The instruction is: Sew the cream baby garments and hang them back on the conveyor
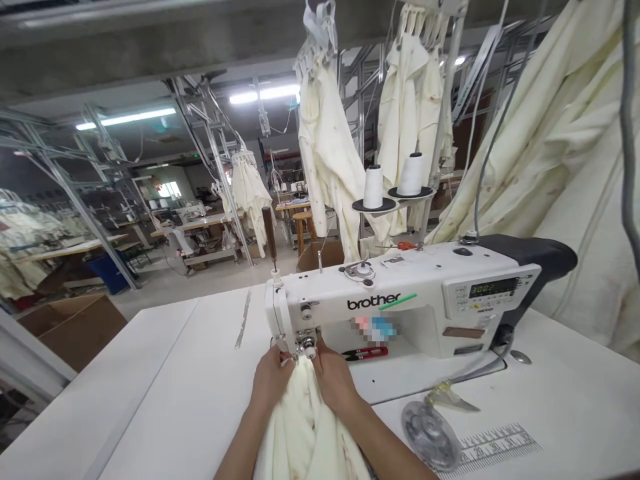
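A length of cream cloth with small faint marks runs from my lap up to the needle area of a white Brother sewing machine. My left hand pinches the cloth's left edge close to the presser foot. On the other side, my right hand grips the right edge, its fingertips partly hidden beside the machine head. The needle point itself is hidden by the fingers and machine parts. Just right of my right hand, red-handled thread snips lie on the machine bed.
On the white table at right are a clear plastic disc and a printed ruler scale. Two white thread cones stand behind the machine. Cream garments hang beyond, and large cream cloth drapes at right. A cardboard box sits left.
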Demonstrator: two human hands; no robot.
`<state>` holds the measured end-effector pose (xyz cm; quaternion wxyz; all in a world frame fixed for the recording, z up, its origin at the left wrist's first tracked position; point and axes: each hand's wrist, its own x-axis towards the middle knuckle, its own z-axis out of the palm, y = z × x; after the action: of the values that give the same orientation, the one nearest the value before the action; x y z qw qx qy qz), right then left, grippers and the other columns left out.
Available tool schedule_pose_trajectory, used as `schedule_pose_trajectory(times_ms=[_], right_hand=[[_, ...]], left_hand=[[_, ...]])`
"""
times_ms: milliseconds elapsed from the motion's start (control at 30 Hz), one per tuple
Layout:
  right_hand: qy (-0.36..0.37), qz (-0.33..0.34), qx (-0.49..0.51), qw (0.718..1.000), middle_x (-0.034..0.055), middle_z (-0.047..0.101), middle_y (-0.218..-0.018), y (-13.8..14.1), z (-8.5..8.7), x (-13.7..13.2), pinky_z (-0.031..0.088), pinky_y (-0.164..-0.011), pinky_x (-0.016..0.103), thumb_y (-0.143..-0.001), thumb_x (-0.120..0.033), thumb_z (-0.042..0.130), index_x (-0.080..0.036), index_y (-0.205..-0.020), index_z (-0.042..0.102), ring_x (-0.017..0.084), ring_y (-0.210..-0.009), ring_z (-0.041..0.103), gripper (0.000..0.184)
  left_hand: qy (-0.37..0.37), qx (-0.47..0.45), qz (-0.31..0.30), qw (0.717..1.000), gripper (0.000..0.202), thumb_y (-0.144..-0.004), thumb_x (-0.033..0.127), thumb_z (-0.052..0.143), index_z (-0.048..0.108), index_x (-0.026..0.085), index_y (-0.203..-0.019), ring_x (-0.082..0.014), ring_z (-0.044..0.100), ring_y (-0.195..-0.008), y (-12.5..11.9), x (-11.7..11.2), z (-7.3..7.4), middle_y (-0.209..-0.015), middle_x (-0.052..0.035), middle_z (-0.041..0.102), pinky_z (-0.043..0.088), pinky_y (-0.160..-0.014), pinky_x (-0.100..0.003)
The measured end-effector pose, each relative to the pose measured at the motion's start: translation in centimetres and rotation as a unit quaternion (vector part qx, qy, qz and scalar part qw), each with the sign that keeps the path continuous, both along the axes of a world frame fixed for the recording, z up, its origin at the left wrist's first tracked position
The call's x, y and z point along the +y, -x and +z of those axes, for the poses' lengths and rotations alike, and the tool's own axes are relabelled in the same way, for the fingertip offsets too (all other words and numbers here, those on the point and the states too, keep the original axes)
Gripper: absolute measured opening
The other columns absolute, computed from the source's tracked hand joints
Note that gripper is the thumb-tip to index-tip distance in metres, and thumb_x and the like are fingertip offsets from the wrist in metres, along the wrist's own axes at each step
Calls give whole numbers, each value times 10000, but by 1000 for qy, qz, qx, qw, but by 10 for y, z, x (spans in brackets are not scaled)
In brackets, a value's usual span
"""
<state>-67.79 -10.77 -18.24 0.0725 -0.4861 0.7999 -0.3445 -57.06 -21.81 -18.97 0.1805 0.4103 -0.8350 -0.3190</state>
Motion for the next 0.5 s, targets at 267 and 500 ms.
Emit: schedule_pose_trajectory(times_ms=[267,500], right_hand=[[3,12,11,1000,63,637,-847,7,-8,-7,381,-697,245,-788,-156,490,-152,-913,551,222,-831,589,139],[12,187,27,982,8,622,-695,-18,7,15,419,-584,216,-828,-239,402,-212,-697,544,186,-682,594,195]], left_hand=[[-23,26,-25,999,204,-703,157,451,588,117,-849,-186,563,-743,6,-4,-1,-799,-78,638,387,-655,-262],[-137,50,-133,980,268,-583,327,694,685,163,-794,-115,504,-635,-71,36,54,-674,20,612,379,-609,-195]])
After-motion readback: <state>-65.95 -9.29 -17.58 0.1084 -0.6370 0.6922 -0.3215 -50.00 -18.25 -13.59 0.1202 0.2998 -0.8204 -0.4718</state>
